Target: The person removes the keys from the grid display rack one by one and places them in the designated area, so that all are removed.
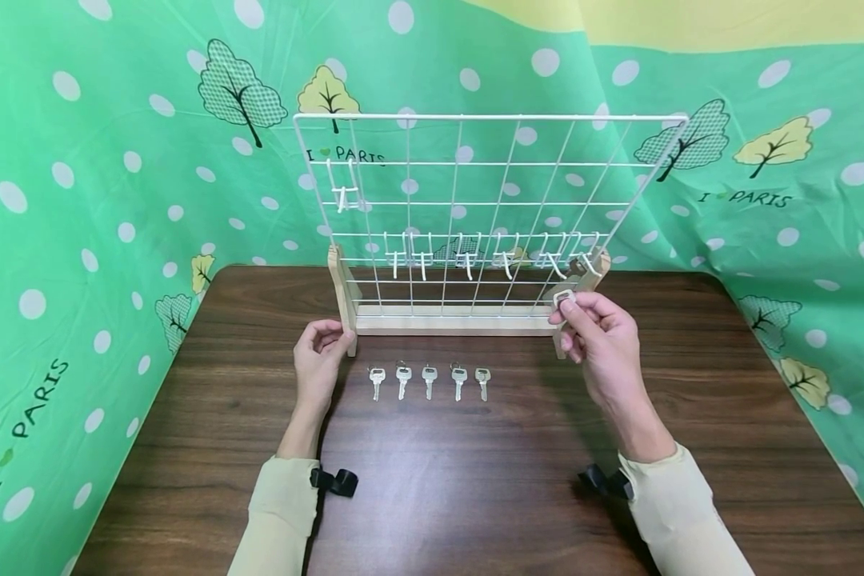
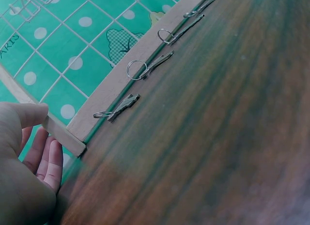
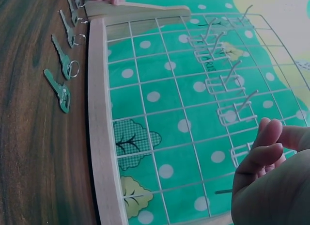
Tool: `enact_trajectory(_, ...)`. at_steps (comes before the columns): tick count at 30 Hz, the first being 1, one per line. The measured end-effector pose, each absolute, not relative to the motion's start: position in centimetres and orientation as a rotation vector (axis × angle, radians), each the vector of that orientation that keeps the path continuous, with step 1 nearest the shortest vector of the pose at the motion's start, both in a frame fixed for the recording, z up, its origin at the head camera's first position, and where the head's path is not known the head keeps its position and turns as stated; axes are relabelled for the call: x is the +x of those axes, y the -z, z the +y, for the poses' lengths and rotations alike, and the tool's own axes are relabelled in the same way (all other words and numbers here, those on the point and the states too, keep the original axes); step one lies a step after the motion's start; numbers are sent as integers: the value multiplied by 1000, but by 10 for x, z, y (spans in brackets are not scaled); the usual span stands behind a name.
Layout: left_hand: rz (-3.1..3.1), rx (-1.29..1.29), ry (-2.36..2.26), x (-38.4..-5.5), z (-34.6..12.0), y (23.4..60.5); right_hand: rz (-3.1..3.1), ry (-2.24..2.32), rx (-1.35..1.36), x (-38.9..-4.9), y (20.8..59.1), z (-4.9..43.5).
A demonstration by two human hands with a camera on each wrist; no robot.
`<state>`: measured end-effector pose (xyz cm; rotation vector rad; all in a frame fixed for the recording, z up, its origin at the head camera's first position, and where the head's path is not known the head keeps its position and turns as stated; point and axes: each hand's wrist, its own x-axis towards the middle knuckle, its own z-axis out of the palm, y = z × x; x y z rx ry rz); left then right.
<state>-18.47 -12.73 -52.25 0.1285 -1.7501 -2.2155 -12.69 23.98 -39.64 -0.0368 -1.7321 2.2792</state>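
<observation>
My right hand (image 1: 606, 344) pinches a key (image 1: 563, 297) by its head, in front of the right end of a white wire grid rack (image 1: 490, 202). In the right wrist view, the fingers (image 3: 261, 159) hide most of that key. My left hand (image 1: 318, 364) holds the left wooden leg (image 1: 342, 298) of the rack's stand between thumb and fingers, as the left wrist view also shows. Several silver keys (image 1: 429, 382) lie in a row on the table before the stand; small rings are visible on most of them.
Several white hooks (image 1: 466, 260) hang in a row along the lower grid, and a separate one (image 1: 342, 194) hangs at upper left. A wooden bar (image 1: 454, 323) joins the stand's legs. The brown table (image 1: 439, 480) meets a green printed cloth (image 1: 130, 264) behind.
</observation>
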Motion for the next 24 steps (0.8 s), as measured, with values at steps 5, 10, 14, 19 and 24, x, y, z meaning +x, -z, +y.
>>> enact_trajectory(5, -1747, 130, 2218, -185, -127, 522, -1728, -2291, -20, -126, 397, 240)
enact_trajectory(10, -1750, 128, 2218, -184, -127, 521, -1725, -2280, 8, -125, 399, 239)
enact_trajectory(14, -1750, 126, 2220, -184, -127, 521, -1745, -2237, -20, -125, 400, 238)
enact_trajectory(19, -1746, 119, 2220, -185, -127, 521, -1806, -2176, -70, -124, 402, 238)
enact_trajectory(24, -1748, 119, 2217, -185, -127, 521, -1880, -2188, -81, -124, 403, 241)
